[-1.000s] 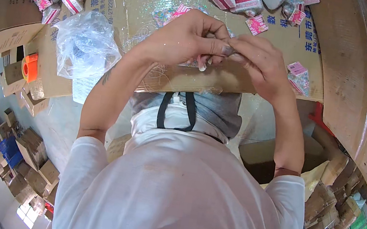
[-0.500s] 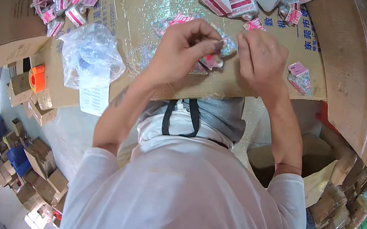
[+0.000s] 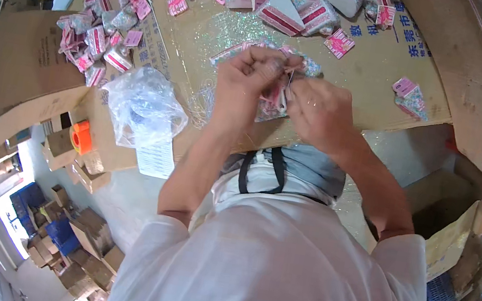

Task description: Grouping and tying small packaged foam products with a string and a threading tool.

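2 hands, left hand (image 3: 251, 82) and right hand (image 3: 317, 111), still pinch the glittery packet (image 3: 275, 96), now nearer.

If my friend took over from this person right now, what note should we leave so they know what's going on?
Left hand and right hand: both pinch one small glittery pink packet between them, just above the cardboard worktop.
Done: folded pyramid packets heaped at the far edge, more in a pile to the left.
Left: the packet in hand looks unfinished; a few flat pink pieces lie to the right.
A clear plastic bag and an orange tape roll sit on the left.
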Tool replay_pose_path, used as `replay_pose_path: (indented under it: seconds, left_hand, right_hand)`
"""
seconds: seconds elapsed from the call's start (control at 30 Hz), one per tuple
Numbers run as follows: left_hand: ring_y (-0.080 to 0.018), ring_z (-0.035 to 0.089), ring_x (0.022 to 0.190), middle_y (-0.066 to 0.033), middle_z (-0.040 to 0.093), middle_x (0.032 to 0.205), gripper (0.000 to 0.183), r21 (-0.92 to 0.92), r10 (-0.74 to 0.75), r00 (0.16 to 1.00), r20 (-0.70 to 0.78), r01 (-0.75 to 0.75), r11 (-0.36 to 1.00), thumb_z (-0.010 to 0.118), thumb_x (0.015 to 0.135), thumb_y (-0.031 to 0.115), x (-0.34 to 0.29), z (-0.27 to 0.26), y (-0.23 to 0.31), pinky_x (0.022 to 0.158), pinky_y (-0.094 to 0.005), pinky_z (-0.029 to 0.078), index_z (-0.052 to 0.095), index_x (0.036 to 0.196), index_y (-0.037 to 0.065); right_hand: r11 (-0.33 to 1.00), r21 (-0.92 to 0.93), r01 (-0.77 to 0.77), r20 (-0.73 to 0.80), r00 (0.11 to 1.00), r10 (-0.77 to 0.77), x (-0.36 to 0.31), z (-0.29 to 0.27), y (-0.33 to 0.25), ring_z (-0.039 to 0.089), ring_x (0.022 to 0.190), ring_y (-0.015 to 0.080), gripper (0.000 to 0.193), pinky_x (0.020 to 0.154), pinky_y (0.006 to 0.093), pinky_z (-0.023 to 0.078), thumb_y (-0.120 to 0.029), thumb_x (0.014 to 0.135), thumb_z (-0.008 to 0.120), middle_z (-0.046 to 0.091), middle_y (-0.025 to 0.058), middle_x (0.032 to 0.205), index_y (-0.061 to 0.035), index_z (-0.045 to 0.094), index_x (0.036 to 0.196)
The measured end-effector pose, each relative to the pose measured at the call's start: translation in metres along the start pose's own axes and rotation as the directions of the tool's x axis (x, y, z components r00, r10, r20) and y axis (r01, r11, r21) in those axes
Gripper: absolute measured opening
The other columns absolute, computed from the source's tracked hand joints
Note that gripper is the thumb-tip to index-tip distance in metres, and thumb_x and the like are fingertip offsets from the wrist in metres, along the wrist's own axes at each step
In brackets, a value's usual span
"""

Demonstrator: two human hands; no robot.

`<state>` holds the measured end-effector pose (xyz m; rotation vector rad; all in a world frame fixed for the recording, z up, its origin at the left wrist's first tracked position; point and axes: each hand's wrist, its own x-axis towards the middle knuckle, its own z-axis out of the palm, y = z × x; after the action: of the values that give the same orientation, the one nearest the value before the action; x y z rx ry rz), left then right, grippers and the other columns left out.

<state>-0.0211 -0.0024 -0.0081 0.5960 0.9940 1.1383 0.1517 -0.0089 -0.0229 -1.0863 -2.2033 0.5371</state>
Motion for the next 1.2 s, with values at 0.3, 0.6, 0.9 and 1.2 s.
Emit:
replay_pose_path:
  seconds: [0.3,0.6,0.9,1.2]
  left_hand:
    - [-0.0163,0.07,0.09,-0.0146,0.074,0.101,0.016,0.226,0.175,0.983,-0.058,-0.158,0.961,0.065,0.091,-0.007,-0.008,-0.004,-0.002,0.077,-0.026,0.056,0.064,0.107,-0.007]
    - [-0.0127,0.069,0.079,-0.0106,0.073,0.091,0.013,0.372,0.206,0.975,-0.089,-0.159,0.914,0.069,0.089,-0.005,-0.004,0.001,-0.005,0.067,-0.0232,0.054,0.068,0.102,-0.006]
    - [-0.0113,0.06,0.068,-0.0074,0.069,0.084,0.01,0.543,0.192,0.977,0.092,-0.211,0.813,0.07,0.092,0.006,-0.005,-0.013,0.016,0.059,-0.0229,0.046,0.066,0.097,-0.002]
    - [-0.0148,0.069,0.09,-0.016,0.073,0.109,0.018,0.456,0.382,0.919,0.097,-0.382,0.804,0.066,0.09,-0.002,0.003,-0.005,-0.007,0.073,-0.0241,0.053,0.069,0.108,-0.002]
  right_hand:
    - [0.82,0.414,-0.394,0.043,0.909,0.415,0.006,-0.024,0.001,0.064,0.081,0.0342,0.02,0.074,0.044,0.051,-0.021,0.093,0.062,0.067,0.0168,0.091,-0.0034,0.068,0.099]
    - [0.848,0.435,-0.304,-0.081,0.924,0.373,0.009,-0.018,0.018,0.064,0.086,0.0333,0.018,0.076,0.0422,0.051,-0.015,0.091,0.064,0.067,0.0161,0.09,-0.0002,0.067,0.101]
    - [0.969,-0.245,0.03,-0.368,0.922,-0.122,0.019,-0.028,0.054,0.064,0.081,0.0315,0.015,0.068,0.0425,0.052,-0.011,0.088,0.068,0.066,0.0133,0.085,-0.0012,0.067,0.099]
    - [0.981,0.186,-0.045,-0.122,0.99,0.068,0.01,-0.004,0.004,0.066,0.079,0.0325,0.016,0.066,0.0433,0.053,-0.015,0.089,0.065,0.068,0.0128,0.09,-0.0036,0.067,0.1]
